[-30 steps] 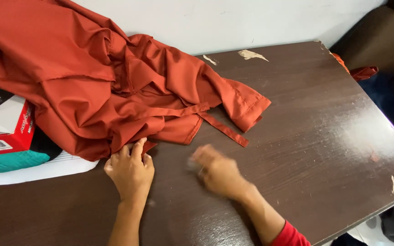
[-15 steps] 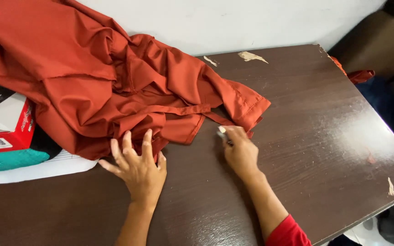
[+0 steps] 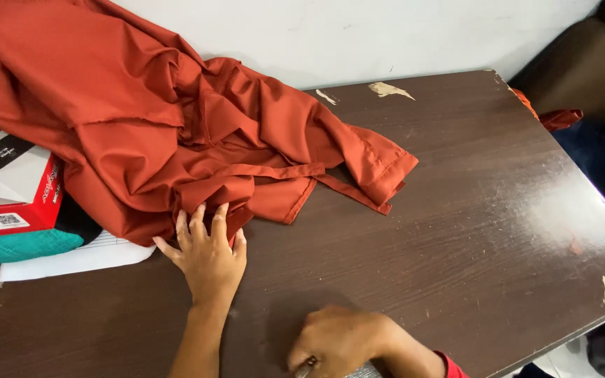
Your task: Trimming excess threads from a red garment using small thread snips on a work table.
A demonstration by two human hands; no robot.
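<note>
A large rust-orange cloth (image 3: 176,133) lies crumpled over the back left of a dark brown wooden table (image 3: 470,210), a narrow strap and a hemmed corner trailing toward the middle. My left hand (image 3: 206,253) rests flat on the table with spread fingers, its fingertips touching the cloth's near edge. At the table's front edge my right hand (image 3: 341,341) is curled around a small metallic object that is mostly hidden; a red sleeve cuff shows at the wrist.
A red and white box (image 3: 15,196) sits at the left on a teal item (image 3: 22,245) and white paper (image 3: 85,257). The white wall runs behind the table. More red fabric (image 3: 558,117) hangs past the table's right edge.
My right hand has drawn back from the cloth's strap near the middle to the front edge of the table. My left hand has stayed at the cloth's near edge.
</note>
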